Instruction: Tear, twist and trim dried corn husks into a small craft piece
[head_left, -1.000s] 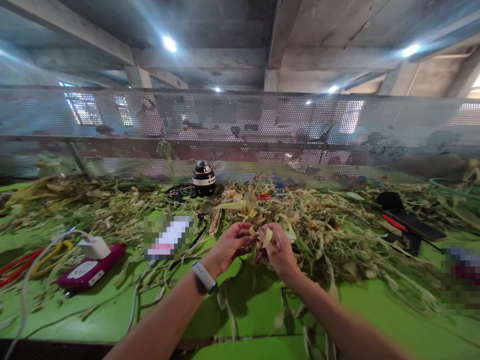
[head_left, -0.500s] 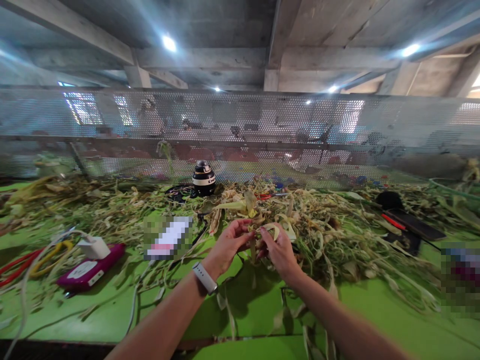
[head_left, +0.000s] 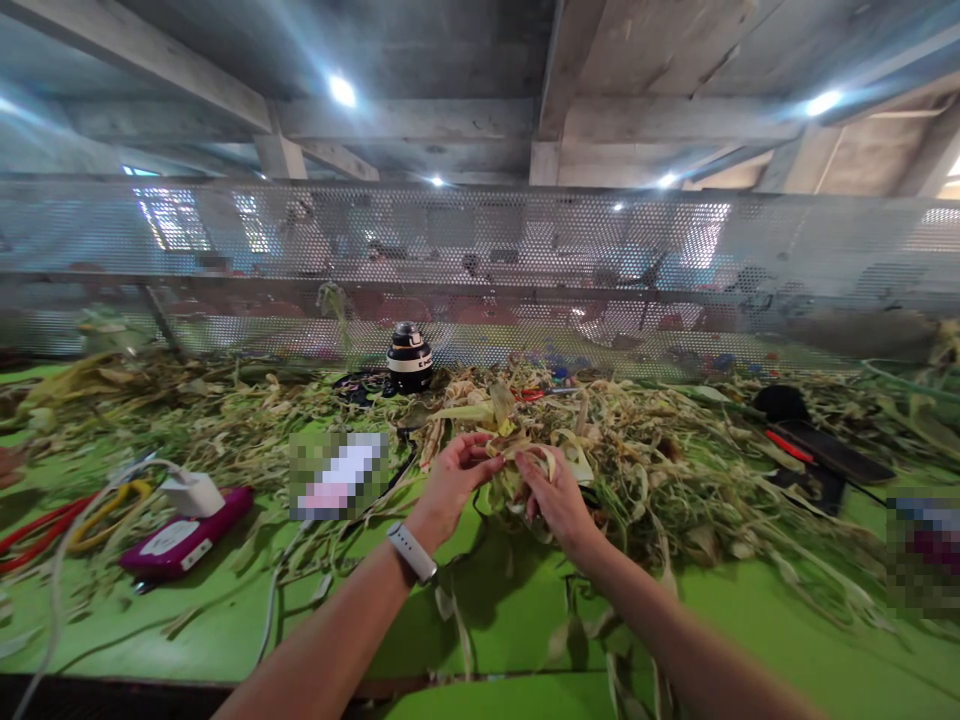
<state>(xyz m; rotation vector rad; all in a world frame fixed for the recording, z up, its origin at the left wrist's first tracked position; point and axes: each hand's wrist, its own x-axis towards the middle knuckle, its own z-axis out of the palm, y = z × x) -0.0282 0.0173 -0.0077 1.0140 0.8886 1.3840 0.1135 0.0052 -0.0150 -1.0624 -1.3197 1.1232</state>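
Note:
My left hand [head_left: 455,486] wears a white wristband and pinches a pale yellow-green leaf strip [head_left: 510,447] between thumb and fingers. Close beside it, my right hand [head_left: 556,495] is closed on the same dried, husk-like strip, which curls over its fingers. The fingertips of both hands almost meet above the green table [head_left: 517,600]. Bits of leaf hang down between them. Just behind lies a heap of dried leaves [head_left: 637,450], with a broader pale leaf [head_left: 465,412] on top. What the inner fingers hold is partly hidden.
To my left are a blurred-out phone [head_left: 341,478], a white charger [head_left: 193,496] on a purple power strip [head_left: 187,535], and cables. A black bottle [head_left: 409,358] stands near the perforated metal screen [head_left: 480,250]. Dark objects [head_left: 832,450] lie at right. A person's hand [head_left: 10,466] shows at far left.
Both my hands stay together with the leaf strip between them. The fingers have shifted slightly, and the strip's hanging part has moved. Part of a person's hand now shows at the far left edge.

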